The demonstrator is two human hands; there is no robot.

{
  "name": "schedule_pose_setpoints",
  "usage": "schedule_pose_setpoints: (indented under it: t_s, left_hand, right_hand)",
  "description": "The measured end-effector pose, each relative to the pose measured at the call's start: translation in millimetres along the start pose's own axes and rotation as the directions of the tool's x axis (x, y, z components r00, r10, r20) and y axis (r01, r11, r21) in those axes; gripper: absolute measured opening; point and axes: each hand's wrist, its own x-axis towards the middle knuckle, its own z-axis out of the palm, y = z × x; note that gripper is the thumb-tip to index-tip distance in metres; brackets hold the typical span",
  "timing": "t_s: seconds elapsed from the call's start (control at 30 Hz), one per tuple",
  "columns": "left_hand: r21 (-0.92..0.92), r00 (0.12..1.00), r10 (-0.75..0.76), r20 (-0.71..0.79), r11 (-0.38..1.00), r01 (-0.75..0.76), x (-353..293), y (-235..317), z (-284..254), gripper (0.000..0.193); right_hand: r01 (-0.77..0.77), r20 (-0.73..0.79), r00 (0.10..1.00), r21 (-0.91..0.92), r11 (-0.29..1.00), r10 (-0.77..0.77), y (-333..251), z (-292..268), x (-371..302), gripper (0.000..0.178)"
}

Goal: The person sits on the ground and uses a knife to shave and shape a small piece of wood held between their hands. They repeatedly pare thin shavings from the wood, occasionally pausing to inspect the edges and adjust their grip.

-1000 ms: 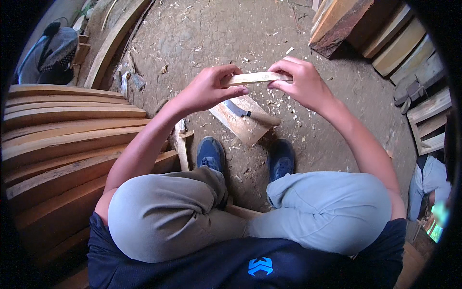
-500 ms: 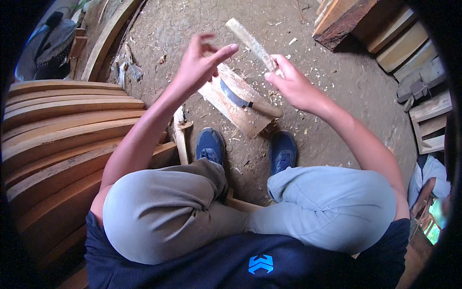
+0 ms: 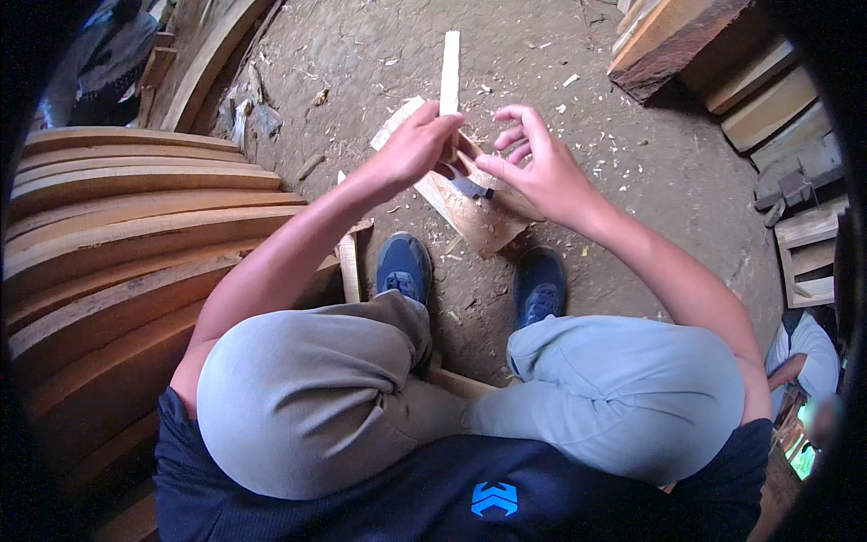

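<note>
A pale, narrow wooden stick [image 3: 451, 72] points up and away from me, with my left hand [image 3: 417, 144] closed round its lower part. Close by on the right is my right hand [image 3: 545, 176], its fingers apart and curved, with nothing held. Below both hands lies a wooden block [image 3: 488, 226] on the dirt floor. On the block rests a knife with a curved blade [image 3: 471, 188]; its wooden handle is hidden behind my right hand, and part of the blade is covered too.
Long curved boards [image 3: 144, 199] are stacked at my left. At the upper right stand thick timbers [image 3: 677, 41] and a wooden frame [image 3: 806, 257]. Wood chips litter the dirt floor [image 3: 361, 54]. Parts of other people show at the far left [image 3: 104, 68] and lower right [image 3: 806, 348].
The stick has passed from my right hand to my left and now stands more upright in view. My right hand has let go, and both hands have come closer together over the knife.
</note>
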Motion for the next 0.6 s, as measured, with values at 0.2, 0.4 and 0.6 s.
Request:
schedule_pose_setpoints:
  t_s: [0.2,0.4,0.6]
  left_hand:
    - [0.064,0.998,-0.063,-0.008,0.996,0.063,-13.9,-4.7,-17.6,0.027]
    - [0.067,0.992,-0.088,0.087,0.994,0.083,-18.6,-8.1,-9.4,0.019]
    - [0.078,0.988,-0.109,0.107,0.992,0.101,-25.6,-7.1,-7.4,0.02]
  right_hand:
    - [0.21,0.242,0.964,-0.455,0.865,-0.107,45.4,19.7,-23.3,0.049]
    - [0.236,0.27,0.956,-0.478,0.846,-0.114,64.2,28.3,-26.1,0.037]
    - [-0.052,0.231,0.96,-0.415,0.908,0.16,76.0,2.7,-20.0,0.028]
